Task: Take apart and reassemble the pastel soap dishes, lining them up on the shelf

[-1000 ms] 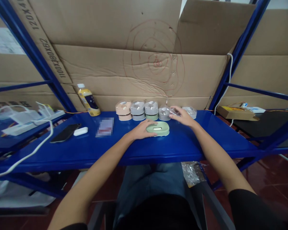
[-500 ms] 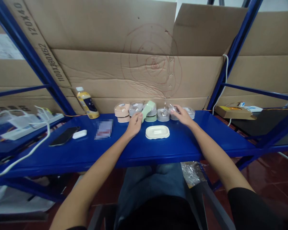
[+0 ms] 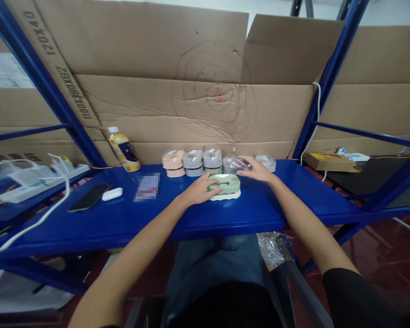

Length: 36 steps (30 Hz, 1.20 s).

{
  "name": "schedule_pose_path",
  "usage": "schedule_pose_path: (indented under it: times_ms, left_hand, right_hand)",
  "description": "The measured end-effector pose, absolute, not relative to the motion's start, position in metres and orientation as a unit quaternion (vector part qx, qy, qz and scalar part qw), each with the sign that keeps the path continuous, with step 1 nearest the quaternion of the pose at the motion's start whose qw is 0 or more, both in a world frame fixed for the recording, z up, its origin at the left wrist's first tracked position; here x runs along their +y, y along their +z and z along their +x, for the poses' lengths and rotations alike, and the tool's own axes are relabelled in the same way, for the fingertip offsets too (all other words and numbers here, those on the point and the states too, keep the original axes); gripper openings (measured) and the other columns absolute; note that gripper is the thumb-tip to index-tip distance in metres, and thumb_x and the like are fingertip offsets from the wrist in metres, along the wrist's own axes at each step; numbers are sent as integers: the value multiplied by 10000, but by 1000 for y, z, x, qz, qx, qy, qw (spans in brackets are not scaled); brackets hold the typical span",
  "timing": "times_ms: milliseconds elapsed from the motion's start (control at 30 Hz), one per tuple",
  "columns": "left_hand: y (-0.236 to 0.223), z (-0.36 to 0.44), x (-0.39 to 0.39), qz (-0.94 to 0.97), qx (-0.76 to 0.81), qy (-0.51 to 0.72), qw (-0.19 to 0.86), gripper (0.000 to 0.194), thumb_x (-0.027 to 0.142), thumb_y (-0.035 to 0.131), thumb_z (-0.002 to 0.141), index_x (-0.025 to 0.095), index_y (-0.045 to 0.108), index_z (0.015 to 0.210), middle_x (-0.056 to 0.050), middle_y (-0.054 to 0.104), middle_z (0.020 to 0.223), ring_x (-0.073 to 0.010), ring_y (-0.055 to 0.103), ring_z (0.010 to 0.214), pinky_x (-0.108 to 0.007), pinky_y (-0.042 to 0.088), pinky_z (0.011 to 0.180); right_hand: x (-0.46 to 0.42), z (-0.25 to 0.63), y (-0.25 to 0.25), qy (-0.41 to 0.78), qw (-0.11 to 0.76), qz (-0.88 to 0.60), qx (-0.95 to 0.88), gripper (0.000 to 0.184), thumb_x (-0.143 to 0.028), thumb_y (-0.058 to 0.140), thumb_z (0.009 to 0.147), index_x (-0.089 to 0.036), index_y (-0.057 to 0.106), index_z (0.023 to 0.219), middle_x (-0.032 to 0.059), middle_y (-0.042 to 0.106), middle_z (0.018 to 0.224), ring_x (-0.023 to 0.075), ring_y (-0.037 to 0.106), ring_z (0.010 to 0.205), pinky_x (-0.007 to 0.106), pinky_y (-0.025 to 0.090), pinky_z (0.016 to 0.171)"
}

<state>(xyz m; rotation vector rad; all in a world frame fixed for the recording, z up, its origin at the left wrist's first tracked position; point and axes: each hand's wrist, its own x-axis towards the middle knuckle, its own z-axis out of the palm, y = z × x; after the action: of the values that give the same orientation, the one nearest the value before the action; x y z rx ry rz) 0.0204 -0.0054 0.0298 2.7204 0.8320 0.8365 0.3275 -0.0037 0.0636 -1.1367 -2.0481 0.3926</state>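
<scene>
My left hand grips a green oval piece with a long slot in its top. The piece rests on the cream oval tray, whose wavy rim shows below it. In my right hand, a clear plastic cover is pinched at its right side, just behind the green piece. Behind the cover are grey round-edged containers, partly hidden. A grey clear-topped container is stacked on a green one to the left of the cover.
Further left along the back stand a peach stack and a grey stack. A yellow bottle, a phone, a white earphone case and a blurred packet lie leftward. Cardboard walls the blue table.
My left hand has brought the green piece down from upright onto the cream tray. My right hand has shifted slightly left and toward me with the clear cover.
</scene>
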Motion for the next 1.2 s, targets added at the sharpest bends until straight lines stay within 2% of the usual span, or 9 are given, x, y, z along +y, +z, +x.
schedule_pose_path:
  times_ms: [67, 133, 333, 500, 600, 833, 1000, 1200]
  left_hand:
    - [30, 23, -8, 914, 282, 278, 95, 393, 552, 646, 943, 231, 746, 1145, -128, 572, 1410, -338, 627, 1275, -524, 483, 1148]
    - [29, 25, -8, 909, 287, 282, 108, 485, 558, 726, 879, 224, 693, 1230, -134, 607, 1370, -357, 625, 1277, -541, 485, 1139]
    - [19, 28, 0, 867, 317, 328, 201, 1069, 538, 923, 639, 182, 372, 1482, -194, 630, 1356, -402, 626, 1279, -594, 502, 1088]
    - [10, 31, 2, 859, 313, 346, 212, 1264, 534, 936, 621, 200, 206, 1596, -220, 600, 1408, -427, 610, 1310, -634, 468, 1104]
    - [10, 33, 0, 865, 312, 338, 200, 1293, 527, 921, 642, 206, 152, 1630, -236, 554, 1476, -445, 538, 1399, -643, 437, 1140]
    - [14, 35, -8, 886, 311, 305, 157, 1259, 501, 868, 699, 196, 111, 1658, -249, 321, 1665, -453, 381, 1524, -599, 401, 1204]
    - [13, 34, -8, 903, 291, 286, 134, 1130, 530, 828, 767, 209, 194, 1645, -221, 337, 1664, -439, 391, 1521, -587, 401, 1212]
    - [12, 30, 4, 899, 282, 299, 151, 1090, 578, 869, 723, 202, 313, 1582, -216, 451, 1581, -423, 462, 1467, -601, 408, 1199]
  right_hand:
    - [-6, 323, 63, 166, 342, -414, -827, 787, -543, 829, 774, -237, 573, 1453, 120, 630, 1435, 324, 613, 1272, 525, 489, 1111]
    - [-9, 318, 62, 174, 319, -393, -845, 828, -542, 868, 731, -245, 584, 1450, 114, 633, 1432, 320, 614, 1271, 526, 493, 1109]
    - [-13, 305, 59, 169, 283, -366, -870, 861, -566, 893, 697, -264, 602, 1449, 103, 677, 1366, 315, 654, 1200, 514, 532, 1051]
    - [-15, 293, 54, 125, 257, -370, -884, 870, -611, 882, 704, -232, 616, 1441, 130, 663, 1378, 342, 624, 1253, 543, 486, 1105]
    - [-17, 286, 51, 109, 254, -367, -888, 887, -647, 859, 721, -232, 604, 1462, 134, 663, 1347, 347, 622, 1238, 553, 492, 1093]
    - [-18, 283, 50, 108, 224, -377, -892, 938, -657, 854, 724, -214, 577, 1503, 143, 662, 1310, 353, 623, 1200, 551, 490, 1085]
    - [-19, 284, 50, 116, 205, -385, -892, 952, -649, 855, 723, -218, 560, 1519, 135, 670, 1252, 344, 647, 1156, 539, 510, 1070]
    - [-10, 291, 44, 142, 200, -349, -904, 1068, -598, 899, 681, -284, 441, 1592, 124, 596, 1474, 359, 578, 1344, 571, 458, 1149]
